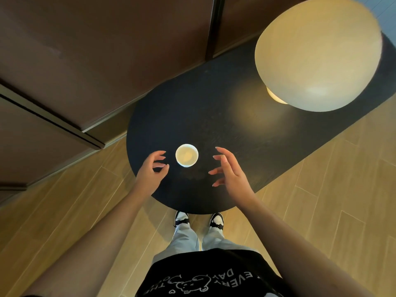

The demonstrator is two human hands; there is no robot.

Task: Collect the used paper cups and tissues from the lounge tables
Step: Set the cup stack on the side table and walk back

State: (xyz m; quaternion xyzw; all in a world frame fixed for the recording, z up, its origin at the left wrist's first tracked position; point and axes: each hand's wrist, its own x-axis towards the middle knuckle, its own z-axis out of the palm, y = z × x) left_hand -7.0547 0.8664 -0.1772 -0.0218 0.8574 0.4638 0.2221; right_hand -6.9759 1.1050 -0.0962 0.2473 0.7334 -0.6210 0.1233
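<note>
A white paper cup [186, 155] stands upright on the rounded near end of a dark lounge table [214, 129], seen from straight above. My left hand [151, 171] hovers just left of the cup, fingers loosely curved toward it, a small gap between fingertips and cup. My right hand [229, 170] is spread to the right of the cup, fingers apart and holding nothing, farther from the cup than the left one. No tissue is visible on the table.
A large cream globe lamp [317, 54] stands on the far right part of the table. Brown upholstered seating [85, 61] runs along the left and back. My feet [199, 219] stand on light wooden flooring at the table's near edge.
</note>
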